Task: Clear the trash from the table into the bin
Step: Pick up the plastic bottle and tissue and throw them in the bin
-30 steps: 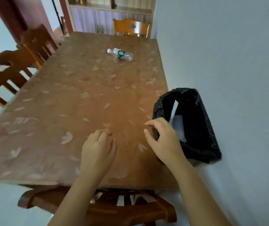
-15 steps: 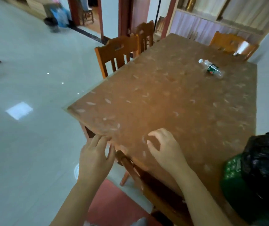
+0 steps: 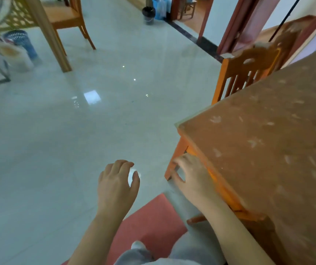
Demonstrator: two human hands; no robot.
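Note:
The brown table (image 3: 268,150) with its pale leaf pattern fills the right side; only its near-left corner part shows. No bottle and no black-bagged bin appear in this view. My left hand (image 3: 118,185) hovers over the floor left of the table corner, fingers loosely curled, holding nothing. A small white patch (image 3: 134,174) on the floor peeks out past its fingers; I cannot tell what it is. My right hand (image 3: 191,177) is at the table's corner leg (image 3: 176,159), fingers spread, empty.
A wooden chair (image 3: 249,73) stands at the table's far side. Glossy pale floor (image 3: 76,140) spreads to the left. A red mat (image 3: 149,222) lies under me. Far off are a wooden bench (image 3: 65,18), a blue basket (image 3: 19,38), a dark bucket (image 3: 149,13) and a doorway.
The view has swung left, off the tabletop onto the floor. The bottle and the black-bagged bin have left the view. Both hands now sit beside the table corner instead of over the table.

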